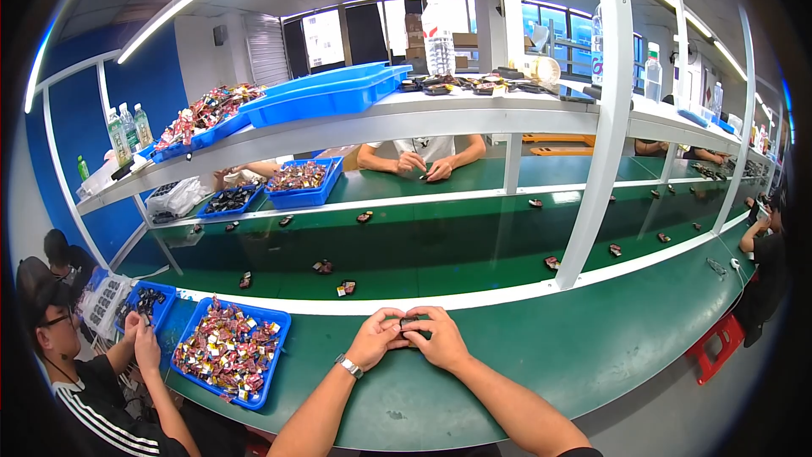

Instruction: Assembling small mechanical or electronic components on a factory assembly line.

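Blue tray (274, 355) of loose reddish pieces (224, 347), then left hand (374, 342), fingers curled, gripping a small dark part (408, 322); right hand (441, 342) pinches its other side. Part's between both, neither nearer; can't tell its long axis from here.

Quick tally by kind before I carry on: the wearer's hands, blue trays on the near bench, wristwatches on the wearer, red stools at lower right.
Hands: 2 (left hand, right hand, both on a dark piece)
Blue trays: 2 (nearer tray, farther tray)
Wristwatch: 1
Red stool: 1
Total: 6
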A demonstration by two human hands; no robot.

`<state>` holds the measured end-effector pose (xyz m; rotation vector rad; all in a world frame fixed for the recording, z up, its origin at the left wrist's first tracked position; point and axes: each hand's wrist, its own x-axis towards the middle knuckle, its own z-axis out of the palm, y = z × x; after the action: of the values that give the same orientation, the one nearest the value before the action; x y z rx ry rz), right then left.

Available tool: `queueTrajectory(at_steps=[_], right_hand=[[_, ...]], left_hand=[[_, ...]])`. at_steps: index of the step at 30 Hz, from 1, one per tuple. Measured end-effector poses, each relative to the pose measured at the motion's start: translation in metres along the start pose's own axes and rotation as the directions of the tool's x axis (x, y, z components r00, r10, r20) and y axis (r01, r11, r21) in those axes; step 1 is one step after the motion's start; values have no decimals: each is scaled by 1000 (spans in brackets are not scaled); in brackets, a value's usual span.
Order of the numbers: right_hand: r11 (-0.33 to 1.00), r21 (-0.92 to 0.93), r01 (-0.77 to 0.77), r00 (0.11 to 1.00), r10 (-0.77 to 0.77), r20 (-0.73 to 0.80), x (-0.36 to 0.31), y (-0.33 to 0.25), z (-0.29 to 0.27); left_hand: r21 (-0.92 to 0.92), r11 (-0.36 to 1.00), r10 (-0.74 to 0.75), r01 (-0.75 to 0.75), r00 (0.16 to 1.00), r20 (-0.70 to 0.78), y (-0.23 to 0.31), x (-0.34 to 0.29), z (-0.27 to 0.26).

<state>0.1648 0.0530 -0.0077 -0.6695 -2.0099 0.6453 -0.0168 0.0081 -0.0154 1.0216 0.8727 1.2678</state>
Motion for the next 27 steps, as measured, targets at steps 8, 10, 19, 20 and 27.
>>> queueTrajectory(at_steps=[8, 10, 19, 20, 27], right_hand=[[998, 47, -52, 999, 51, 13, -1, 2, 3], [994, 86, -72, 997, 69, 31, -1, 5, 3], [998, 36, -50, 999, 50, -6, -1, 2, 4], [998, 37, -51, 999, 51, -6, -1, 0, 4], [996, -39, 77, 994, -80, -79, 1, -16, 3]], left_hand=[[14, 1000, -14, 14, 1000, -7, 0, -1, -3], [12, 1000, -12, 12, 1000, 0, 0, -1, -3], [41, 999, -20, 19, 1000, 10, -1, -1, 0], [69, 998, -10, 11, 1000, -9, 0, -2, 2], [-17, 999, 40, -40, 999, -12, -1, -2, -2]])
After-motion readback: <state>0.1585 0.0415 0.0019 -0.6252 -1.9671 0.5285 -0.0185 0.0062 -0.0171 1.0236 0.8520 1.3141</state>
